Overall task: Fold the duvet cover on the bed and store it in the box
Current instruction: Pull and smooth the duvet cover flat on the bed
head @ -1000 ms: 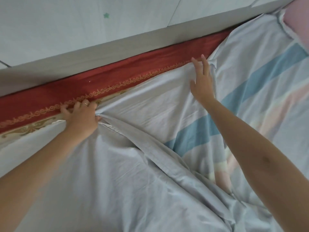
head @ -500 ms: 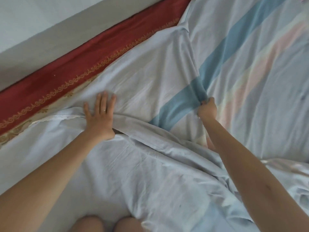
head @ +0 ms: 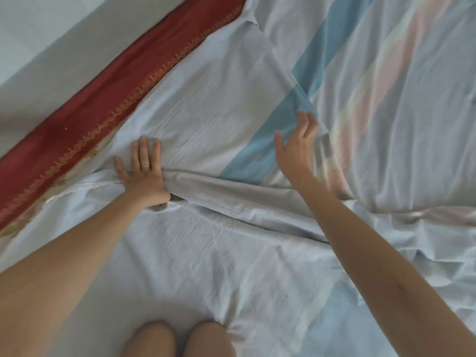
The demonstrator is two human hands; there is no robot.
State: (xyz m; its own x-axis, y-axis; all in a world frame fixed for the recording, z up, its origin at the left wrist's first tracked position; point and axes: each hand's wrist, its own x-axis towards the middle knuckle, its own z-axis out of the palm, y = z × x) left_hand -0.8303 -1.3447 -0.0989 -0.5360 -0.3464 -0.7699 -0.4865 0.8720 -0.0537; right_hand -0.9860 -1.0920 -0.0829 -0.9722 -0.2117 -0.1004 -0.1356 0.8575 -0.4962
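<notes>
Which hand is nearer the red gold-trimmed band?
Left. The left hand presses the duvet cover just beside the red band; the right hand is open farther off, by the blue stripe.

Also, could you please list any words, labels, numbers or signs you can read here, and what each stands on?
None: no readable text shows in this view.
The gold trim on the red cloth is scroll ornament, not letters.
The duvet cover shows only pale cloth and coloured stripes; no tag is visible.
The ring on the left hand is too small to show any marking.
</notes>
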